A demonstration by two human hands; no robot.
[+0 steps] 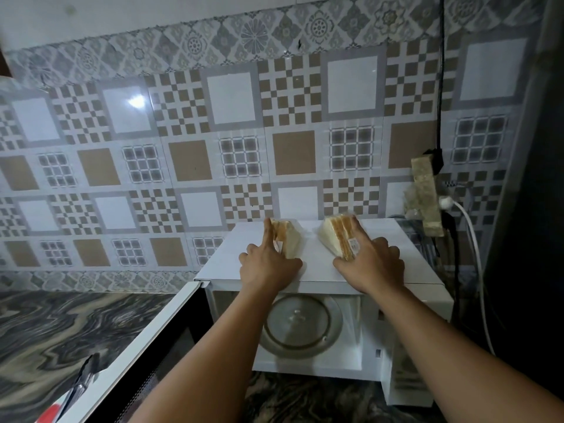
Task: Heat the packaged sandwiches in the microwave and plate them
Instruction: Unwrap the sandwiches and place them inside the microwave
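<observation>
Sitting on a dark marbled desk against patterned wall tiles: white microwave, door swung open, glass turntable visible inside. Two packaged sandwiches on top, left hand gripping left sandwich, right hand gripping right sandwich. Label stickers too blurry to read.

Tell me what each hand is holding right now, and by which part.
The left hand takes the left sandwich along its left side. The right hand takes the right sandwich along its right side. Both sandwiches lie on the microwave.
</observation>
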